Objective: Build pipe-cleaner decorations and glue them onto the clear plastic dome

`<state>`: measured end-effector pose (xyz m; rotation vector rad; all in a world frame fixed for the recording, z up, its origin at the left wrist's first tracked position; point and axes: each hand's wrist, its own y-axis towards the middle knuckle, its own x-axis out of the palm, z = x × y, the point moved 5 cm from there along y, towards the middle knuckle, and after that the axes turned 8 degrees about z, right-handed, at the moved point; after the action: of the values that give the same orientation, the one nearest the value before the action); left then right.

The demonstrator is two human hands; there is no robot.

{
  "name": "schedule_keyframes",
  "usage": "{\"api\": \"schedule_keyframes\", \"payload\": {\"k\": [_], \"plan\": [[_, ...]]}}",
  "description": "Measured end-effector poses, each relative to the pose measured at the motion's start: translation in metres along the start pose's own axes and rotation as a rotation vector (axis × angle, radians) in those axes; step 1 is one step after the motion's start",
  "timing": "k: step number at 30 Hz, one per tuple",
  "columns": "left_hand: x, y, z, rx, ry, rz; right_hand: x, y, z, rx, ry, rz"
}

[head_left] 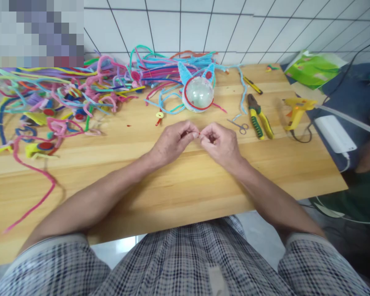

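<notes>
White tiles [195, 28] are backing the wooden surface [160, 197], where the left hand [172, 142] and right hand [222, 144] are poising close together, both pinching a tiny reddish piece [199, 133] near the blue-eared clear ball [199, 92].

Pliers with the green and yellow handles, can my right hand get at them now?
Probably yes: the pliers lie uncovered to the right of your right hand, with only small scissors lying flat between. Its pinch would likely need to open first.
</notes>
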<state>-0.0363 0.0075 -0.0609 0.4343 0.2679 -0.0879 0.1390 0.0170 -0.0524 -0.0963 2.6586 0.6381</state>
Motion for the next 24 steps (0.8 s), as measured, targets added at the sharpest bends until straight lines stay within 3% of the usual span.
{"api": "schedule_keyframes", "payload": {"k": [6, 13, 24], "plan": [[0.003, -0.008, -0.003, -0.005, -0.002, 0.123, 0.007, -0.005, 0.009, 0.168, 0.137, -0.002], [0.018, -0.018, -0.010, -0.239, -0.400, 0.261, 0.015, -0.008, 0.000, 0.263, 0.310, 0.069], [0.022, -0.017, -0.013, -0.372, -0.591, 0.301, 0.029, -0.010, 0.004, 0.322, 0.386, 0.073]]}}
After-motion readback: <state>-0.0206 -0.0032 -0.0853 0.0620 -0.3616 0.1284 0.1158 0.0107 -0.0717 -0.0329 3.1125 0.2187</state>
